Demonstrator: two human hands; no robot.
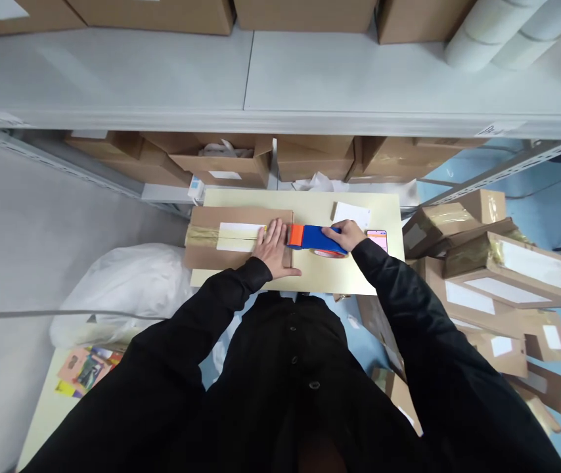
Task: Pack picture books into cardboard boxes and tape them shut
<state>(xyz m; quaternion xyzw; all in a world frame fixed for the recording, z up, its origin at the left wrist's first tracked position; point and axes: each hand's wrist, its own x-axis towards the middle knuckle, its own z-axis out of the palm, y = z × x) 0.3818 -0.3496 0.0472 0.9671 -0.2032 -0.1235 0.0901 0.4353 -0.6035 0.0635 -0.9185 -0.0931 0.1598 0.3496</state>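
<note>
A closed cardboard box (204,256) lies on the left part of the pale table (324,279), with tan tape along its top and a white label (231,236). My left hand (273,249) rests flat on the box's right end, fingers spread. In my right hand (344,234) is a blue and orange tape dispenser (317,238), gripped by its right part. Its orange end meets the right edge of the box. Whether tape is stuck there I cannot make out. White paper (352,214) and a phone (377,240) lie close to my right hand.
Shelving (280,85) with cardboard boxes (314,157) spans the back. Taped, labelled boxes (517,269) are piled on the floor at right. A white plastic bag (123,289) sits at left, above colourful printed packets (88,371). White rolls (487,33) stand on the upper shelf.
</note>
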